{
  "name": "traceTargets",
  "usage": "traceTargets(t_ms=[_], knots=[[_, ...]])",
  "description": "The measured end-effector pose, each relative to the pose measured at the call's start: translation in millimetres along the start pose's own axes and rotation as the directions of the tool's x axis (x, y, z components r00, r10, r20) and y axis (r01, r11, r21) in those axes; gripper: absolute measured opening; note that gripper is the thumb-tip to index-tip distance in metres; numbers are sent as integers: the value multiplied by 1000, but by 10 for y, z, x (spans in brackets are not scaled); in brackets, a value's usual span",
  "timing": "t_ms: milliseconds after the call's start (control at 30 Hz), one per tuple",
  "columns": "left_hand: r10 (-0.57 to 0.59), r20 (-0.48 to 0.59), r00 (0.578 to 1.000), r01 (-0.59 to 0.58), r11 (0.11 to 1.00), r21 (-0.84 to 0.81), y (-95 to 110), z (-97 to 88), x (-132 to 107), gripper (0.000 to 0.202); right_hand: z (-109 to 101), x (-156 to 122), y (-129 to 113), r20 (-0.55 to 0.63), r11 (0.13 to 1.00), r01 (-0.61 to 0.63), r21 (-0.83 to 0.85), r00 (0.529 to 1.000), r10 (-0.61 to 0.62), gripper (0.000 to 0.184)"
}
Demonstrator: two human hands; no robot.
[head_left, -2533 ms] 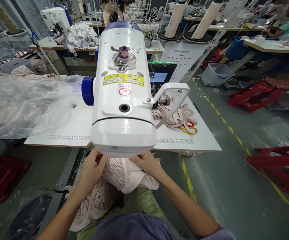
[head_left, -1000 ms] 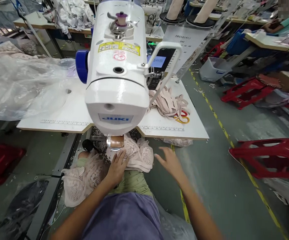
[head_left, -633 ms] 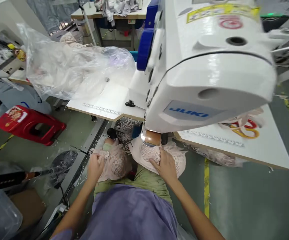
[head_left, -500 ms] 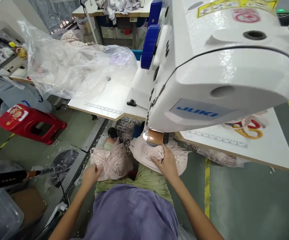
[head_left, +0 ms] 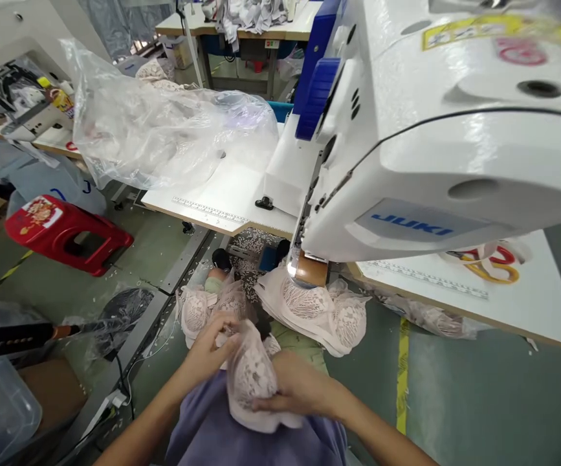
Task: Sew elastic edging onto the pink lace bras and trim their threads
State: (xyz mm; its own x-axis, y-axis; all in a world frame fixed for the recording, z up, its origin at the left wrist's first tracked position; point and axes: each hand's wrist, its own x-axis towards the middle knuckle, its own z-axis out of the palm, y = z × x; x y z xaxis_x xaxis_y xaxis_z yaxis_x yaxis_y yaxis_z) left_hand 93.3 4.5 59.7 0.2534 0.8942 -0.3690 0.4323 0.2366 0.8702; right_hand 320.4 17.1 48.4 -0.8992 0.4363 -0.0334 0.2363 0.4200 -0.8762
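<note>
Both hands are pulling back from the lace pile [head_left: 326, 314] now: left hand [head_left: 207, 353] and right hand [head_left: 299, 391] are clamping one lace bra cup [head_left: 252, 375] between them, over the lap. Probably worth keeping its edges spread flat.

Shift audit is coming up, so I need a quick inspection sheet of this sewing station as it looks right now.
Surface: white sewing table carries a white JUKI sewing machine.
Job's things: pale pink lace garment piece held over the lap; stack of similar lace pieces below the machine head.
Clutter: clear plastic bag and red and yellow scissor handles on the table.
Grippers: left hand and right hand both grip the piece.
Cables: black cable on the floor.
Surroundings: red plastic stool.
</note>
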Motion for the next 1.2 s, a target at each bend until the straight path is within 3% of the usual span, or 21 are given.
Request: traceTargets(t_ms=[67,167,300,367,433,500,567,633,667,733,800,867,967,1067,1200], knots=[[-60,158,986,89,978,-187,-22,0,241,32,-207,-201,-157,-84,999,12,52,996,-8,31],[-113,434,894,274,904,-327,-3,111,548,47,-511,-471,-410,-156,995,-44,95,986,58,28],[-72,501,862,290,881,-373,235,254,773,50,-753,-781,-605,-210,972,-207,113,951,226,24],[-12,510,860,192,934,-302,426,273,825,45,-802,-938,-592,-198,952,-281,119,933,300,23],[71,485,872,19,984,-178,649,285,845,40,-833,-1068,-511,-169,923,-369,111,908,383,23],[167,478,862,-156,986,-63,886,316,837,39,-865,-1126,-393,-237,874,-476,96,842,485,26],[261,516,816,-303,953,-2,1106,367,811,39,-903,-1088,-270,-354,835,-537,119,762,541,38],[331,547,769,-414,910,31,1276,411,794,37,-939,-968,-165,-424,857,-471,210,746,514,47],[350,532,771,-447,892,61,1337,417,798,36,-954,-890,-121,-429,877,-399,268,766,479,47],[340,438,832,-446,880,164,1415,376,842,38,-987,-729,-46,-462,890,-258,375,781,421,44],[277,306,911,-359,897,258,1461,264,933,43,-1032,-582,10,-538,882,-204,426,727,427,46],[210,210,955,-265,922,281,1498,113,1052,39,-1100,-464,52,-622,871,-219,439,625,471,45],[181,111,977,-205,941,268,1536,-69,1234,34,-1237,-338,97,-672,856,-259,447,534,513,42],[204,30,978,-203,929,308,1524,-125,1371,41,-1362,-273,134,-674,856,-257,449,532,514,39],[289,17,957,-279,903,328,1475,-109,1469,40,-1461,-252,185,-687,858,-263,442,516,512,36]])
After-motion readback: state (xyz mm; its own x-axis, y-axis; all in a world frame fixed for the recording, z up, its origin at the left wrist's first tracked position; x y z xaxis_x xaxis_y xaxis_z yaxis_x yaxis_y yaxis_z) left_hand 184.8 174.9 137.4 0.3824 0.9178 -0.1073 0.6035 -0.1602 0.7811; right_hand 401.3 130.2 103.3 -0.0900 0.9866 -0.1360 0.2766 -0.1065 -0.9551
